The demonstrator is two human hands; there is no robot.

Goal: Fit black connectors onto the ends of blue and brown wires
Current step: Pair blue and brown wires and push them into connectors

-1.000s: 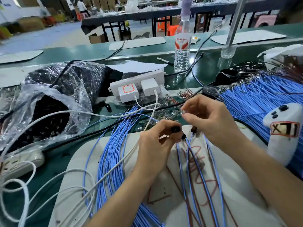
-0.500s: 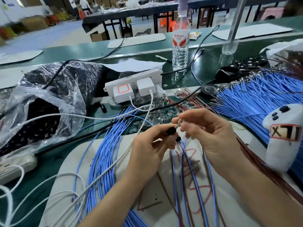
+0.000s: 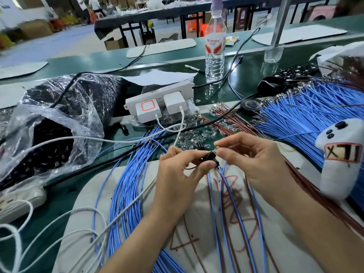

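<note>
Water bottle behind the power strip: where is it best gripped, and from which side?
Probably round the labelled middle of the water bottle, coming from the near side: it stands upright, its body is round, and a black cable crosses only at its base.

Green bench (image 3: 250, 75) (blue wires (image 3: 126, 184) atop).

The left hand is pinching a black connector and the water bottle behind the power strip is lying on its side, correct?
Not quite: the head view shows the water bottle standing upright behind the power strip. The left hand does pinch a black connector.
</note>
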